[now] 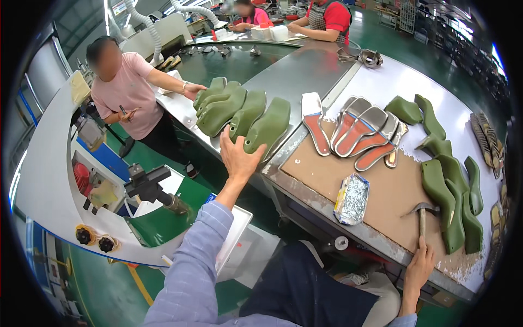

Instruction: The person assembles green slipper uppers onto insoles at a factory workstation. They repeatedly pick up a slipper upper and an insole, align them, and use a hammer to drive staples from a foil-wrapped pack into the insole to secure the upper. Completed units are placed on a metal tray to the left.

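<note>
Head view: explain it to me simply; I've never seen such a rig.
There is no robot: these are a person's bare hands, seen by a wide fisheye camera on the head, so straight edges bend. The left hand touches a row of smooth green foot-shaped blocks; how firm its grip is, I can't tell. The right hand holds a wooden-handled hammer. On and around the flat brown board lie orange-and-white sole-shaped pieces, a small silver, yellow-edged packet and more green blocks.
</note>
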